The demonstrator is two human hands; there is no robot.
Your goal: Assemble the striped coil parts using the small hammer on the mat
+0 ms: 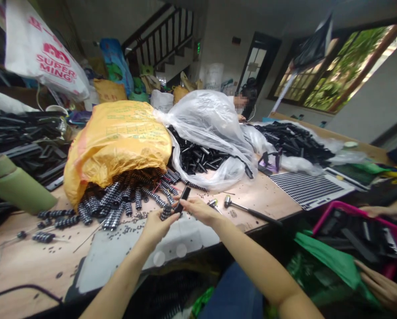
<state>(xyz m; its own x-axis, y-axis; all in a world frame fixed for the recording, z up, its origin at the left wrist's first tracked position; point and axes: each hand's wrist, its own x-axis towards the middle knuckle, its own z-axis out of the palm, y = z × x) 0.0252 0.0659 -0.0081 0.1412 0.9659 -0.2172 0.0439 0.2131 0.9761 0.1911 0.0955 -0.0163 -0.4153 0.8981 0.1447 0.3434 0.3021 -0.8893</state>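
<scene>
Right between the two hands, a black bar slants upward, just above the near part of the table. The right hand grasps it between thumb and fingers, while the left hand pinches a small dark patterned piece close to the bar's lower end. Whether the piece and the bar touch is too small to tell.

Below the hands lies a grey board, with small black bits scattered on and around it. Left of the hands, checked black-and-white rods spill from the mouth of a yellow sack. Just right of them are a short metallic tool and a hammer with a long dark handle.

Beyond the hands, a clear plastic bag lies open over black pieces. Farther right are a grid-patterned sheet and a heap of black parts; well to the left leans a green bottle.

At lower right, another person's hands touch a pink basket of black parts and a green bag. Farthest off are a seated or bending person, a staircase and a window.
</scene>
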